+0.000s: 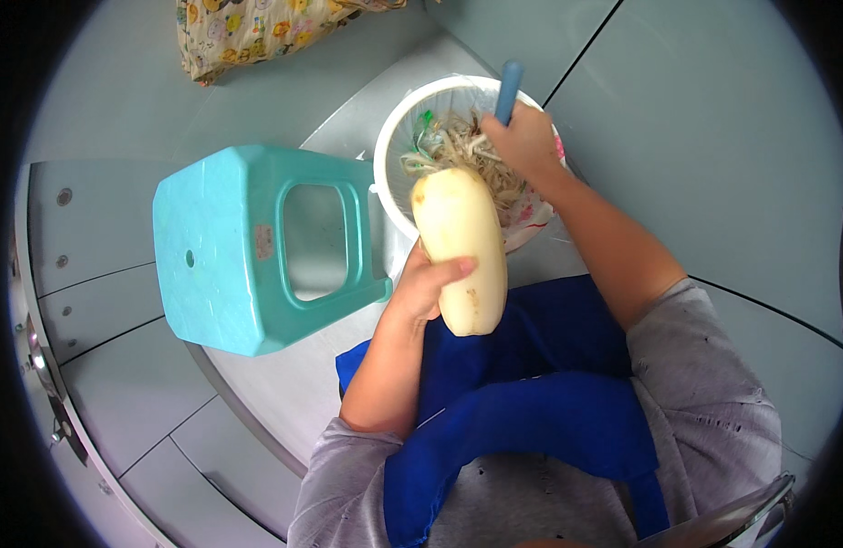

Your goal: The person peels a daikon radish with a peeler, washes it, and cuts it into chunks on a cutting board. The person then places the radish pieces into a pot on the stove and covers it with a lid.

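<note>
My left hand (pixel 425 281) grips a large pale root vegetable, looking like a peeled lotus root or daikon (pixel 462 240), with the thumb laid across its side. A few brownish spots mark its surface. My right hand (pixel 527 140) is closed around a tool with a blue-grey handle (pixel 509 92); the tool's working end is hidden. Both hands are at a round white bin (pixel 388 130) lined with a clear bag. Inside it lie thin pale and brownish peelings (pixel 486 147) and a bit of green. The vegetable's far end overlaps the bin's near side.
A turquoise plastic stool (pixel 205 253) lies on its side left of the bin. At the top, a cloth bag with a cartoon print (pixel 257 34) rests on the grey surface. Grey panels (pixel 702 137) rise on the right. A blue apron (pixel 531 411) covers my lap.
</note>
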`<action>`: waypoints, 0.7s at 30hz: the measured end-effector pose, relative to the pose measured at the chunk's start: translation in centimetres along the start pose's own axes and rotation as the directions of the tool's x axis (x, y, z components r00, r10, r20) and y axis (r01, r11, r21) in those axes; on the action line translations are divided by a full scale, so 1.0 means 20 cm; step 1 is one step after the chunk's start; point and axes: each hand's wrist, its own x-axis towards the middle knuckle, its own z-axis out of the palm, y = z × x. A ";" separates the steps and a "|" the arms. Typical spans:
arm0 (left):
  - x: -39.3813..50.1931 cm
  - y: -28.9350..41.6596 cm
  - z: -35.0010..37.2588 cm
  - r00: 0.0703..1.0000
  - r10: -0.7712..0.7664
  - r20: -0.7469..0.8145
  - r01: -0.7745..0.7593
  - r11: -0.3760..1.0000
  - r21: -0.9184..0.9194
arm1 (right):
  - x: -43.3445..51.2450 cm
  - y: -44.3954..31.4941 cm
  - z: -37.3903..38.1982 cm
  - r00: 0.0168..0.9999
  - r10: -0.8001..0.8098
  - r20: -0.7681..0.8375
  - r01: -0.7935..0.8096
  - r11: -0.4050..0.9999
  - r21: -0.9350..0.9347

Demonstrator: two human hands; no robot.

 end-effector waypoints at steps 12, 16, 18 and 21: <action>0.07 -0.02 -0.06 0.995 -0.087 0.058 0.086 0.996 0.014 | -0.03 -0.09 -0.07 0.997 0.080 0.006 -0.080 0.979 0.189; 0.11 -0.03 -0.05 0.994 -0.104 0.009 0.104 0.995 0.007 | -0.11 -0.10 -0.08 0.995 -0.007 0.097 -0.038 0.888 0.458; 0.11 -0.03 -0.03 0.996 -0.079 -0.029 0.081 0.995 0.058 | -0.12 -0.10 -0.06 0.950 -0.281 0.137 0.223 0.915 0.336; 0.09 -0.03 -0.02 0.995 -0.086 0.043 0.083 0.994 0.069 | -0.05 -0.08 -0.05 0.896 -0.421 -0.142 0.416 0.907 -0.067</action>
